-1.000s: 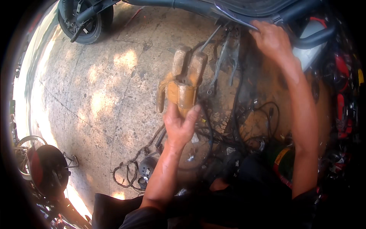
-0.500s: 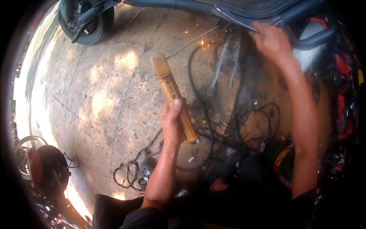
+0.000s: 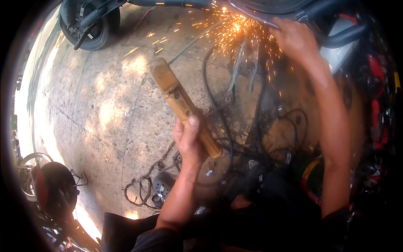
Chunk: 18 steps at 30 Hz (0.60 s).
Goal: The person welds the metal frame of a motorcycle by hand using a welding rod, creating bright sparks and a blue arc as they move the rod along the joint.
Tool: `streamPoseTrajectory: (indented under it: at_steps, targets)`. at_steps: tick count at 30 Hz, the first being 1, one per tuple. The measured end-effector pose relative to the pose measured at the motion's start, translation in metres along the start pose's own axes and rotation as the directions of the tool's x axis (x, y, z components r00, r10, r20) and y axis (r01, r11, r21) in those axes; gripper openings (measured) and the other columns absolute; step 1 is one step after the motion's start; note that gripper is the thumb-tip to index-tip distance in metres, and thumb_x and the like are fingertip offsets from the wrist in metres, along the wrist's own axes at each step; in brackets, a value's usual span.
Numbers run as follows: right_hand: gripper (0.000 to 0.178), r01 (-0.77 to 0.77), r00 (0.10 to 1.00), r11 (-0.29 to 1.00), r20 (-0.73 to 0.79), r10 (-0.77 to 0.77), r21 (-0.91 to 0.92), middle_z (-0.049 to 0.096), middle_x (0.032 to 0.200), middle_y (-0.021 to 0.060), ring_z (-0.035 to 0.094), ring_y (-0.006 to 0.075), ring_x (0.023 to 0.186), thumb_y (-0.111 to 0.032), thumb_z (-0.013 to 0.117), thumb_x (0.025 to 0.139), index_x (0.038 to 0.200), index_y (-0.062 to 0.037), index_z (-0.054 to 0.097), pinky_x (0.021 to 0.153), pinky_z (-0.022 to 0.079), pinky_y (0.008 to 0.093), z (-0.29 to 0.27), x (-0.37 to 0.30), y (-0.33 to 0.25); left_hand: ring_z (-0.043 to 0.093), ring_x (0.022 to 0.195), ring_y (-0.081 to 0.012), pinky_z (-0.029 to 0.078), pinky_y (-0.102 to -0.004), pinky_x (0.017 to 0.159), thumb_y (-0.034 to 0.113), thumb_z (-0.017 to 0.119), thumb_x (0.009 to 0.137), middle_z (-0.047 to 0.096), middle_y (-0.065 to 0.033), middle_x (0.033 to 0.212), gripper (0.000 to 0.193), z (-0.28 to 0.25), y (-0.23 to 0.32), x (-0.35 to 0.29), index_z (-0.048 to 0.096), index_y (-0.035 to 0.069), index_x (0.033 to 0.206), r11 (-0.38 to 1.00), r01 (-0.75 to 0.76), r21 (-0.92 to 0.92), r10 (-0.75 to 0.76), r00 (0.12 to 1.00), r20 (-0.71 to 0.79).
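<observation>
Sunlight falls in bright patches on a worn, stained concrete floor (image 3: 92,109), with a black-tyred wheel (image 3: 107,31) at the upper left and a dark vehicle frame (image 3: 277,7) running along the top. Gripped in the left hand (image 3: 189,138) is a yellow-brown holder (image 3: 178,101), its fingers wrapped around the lower part and the thumb lying along the near face. It tilts up and to the left, above the floor. From its head a thin grey rod (image 3: 191,45) slants up to the right, toward a burst of orange sparks (image 3: 239,27) beside the frame. Just right of the sparks, the right hand (image 3: 296,40) pinches the end of a slim shiny-edged piece (image 3: 254,17). Below the sparks, two pale metal prongs (image 3: 237,69) point downward. Black cables (image 3: 228,138) loop and tangle right of the holder, and a grey perforated part (image 3: 163,182) sits near the left forearm.
</observation>
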State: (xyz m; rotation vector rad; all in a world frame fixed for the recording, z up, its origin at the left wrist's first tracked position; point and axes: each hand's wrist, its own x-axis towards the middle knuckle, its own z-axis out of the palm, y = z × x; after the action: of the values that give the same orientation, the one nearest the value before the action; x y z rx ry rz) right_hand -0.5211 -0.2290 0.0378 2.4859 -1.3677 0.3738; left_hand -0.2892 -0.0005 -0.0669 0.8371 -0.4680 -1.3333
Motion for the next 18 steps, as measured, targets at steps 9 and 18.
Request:
streamPoseTrajectory:
  at_steps: [9, 18]
  targets:
    - [0.024, -0.023, 0.999, 0.999, 0.021, 0.024, -0.032, 0.069, 0.089, 0.0184, 0.066, 0.0393, 0.084, -0.018, 0.059, 0.085, 0.104, -0.0053, 0.068, 0.076, 0.052, 0.0489, -0.003, -0.001, -0.001, 0.058, 0.057, -0.0158, 0.048, -0.0285, 0.052, 0.032, 0.066, 0.091, 0.059, -0.0084, 0.072, 0.038, -0.025, -0.003, -0.002, 0.054, 0.000, 0.107, 0.935, -0.065, 0.350, 0.084, 0.996, -0.041]
    - [0.025, -0.020, 1.000, 1.000, 0.018, 0.021, -0.022, 0.069, 0.090, 0.0186, 0.065, 0.0392, 0.087, -0.018, 0.059, 0.086, 0.106, -0.0060, 0.068, 0.078, 0.052, 0.0489, -0.003, 0.000, -0.002, 0.058, 0.089, -0.0117, 0.048, -0.0257, 0.080, 0.011, 0.069, 0.089, 0.063, -0.0057, 0.102, 0.044, -0.008, -0.007, 0.001, 0.053, -0.004, 0.127, 0.909, -0.107, 0.403, 0.127, 0.992, -0.023]
